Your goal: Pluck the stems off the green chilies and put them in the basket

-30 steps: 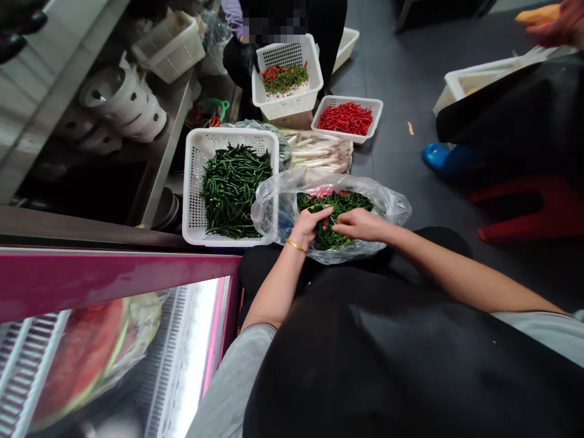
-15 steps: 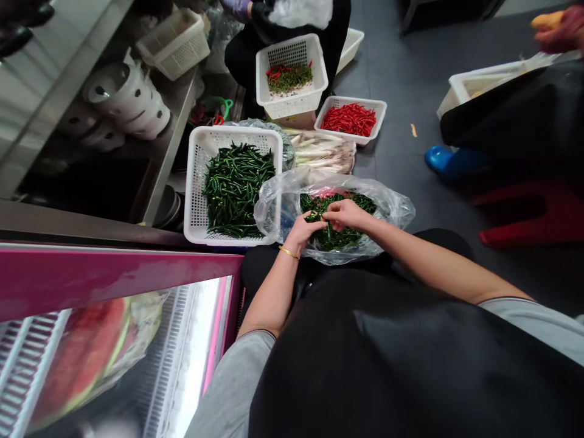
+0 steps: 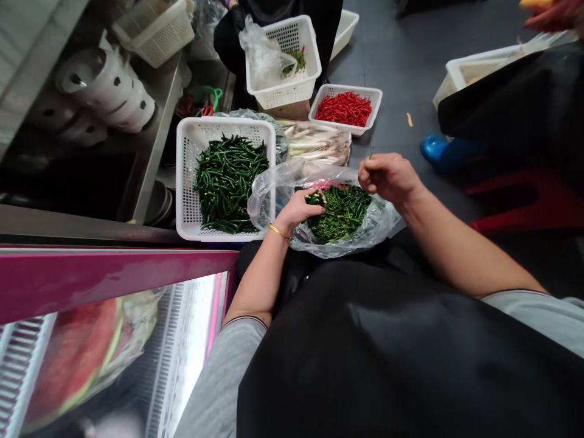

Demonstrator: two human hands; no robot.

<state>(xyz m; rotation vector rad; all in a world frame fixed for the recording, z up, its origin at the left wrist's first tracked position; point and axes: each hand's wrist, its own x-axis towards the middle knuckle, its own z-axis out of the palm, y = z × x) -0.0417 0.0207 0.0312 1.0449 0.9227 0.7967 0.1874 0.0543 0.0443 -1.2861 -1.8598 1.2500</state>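
My left hand [image 3: 297,212] is closed around a few green chilies [image 3: 314,198], over a clear plastic bag [image 3: 260,198] in my lap. In the open bag lie many more green chilies [image 3: 342,213]. Raised above the bag's right edge, my right hand [image 3: 387,175] is closed in a pinch, with a small green piece, like a stem [image 3: 370,157], showing at the fingertips. Left of the bag stands a white perforated basket [image 3: 183,182], piled with dark green chilies [image 3: 232,182].
Beyond the bag lie bundled white-stalked vegetables [image 3: 314,143] and a basket of red chilies [image 3: 344,109]. A person's gloved hand [image 3: 237,17] is beside another white basket [image 3: 287,94]. A pink-framed glass case [image 3: 114,274] with watermelon borders the left. A blue shoe [image 3: 435,149] is at right.
My right hand has lifted away from my left, up and to the right, with the small green piece. My left hand keeps its chilies. Across from me, a plastic bag has come down into the person's basket.
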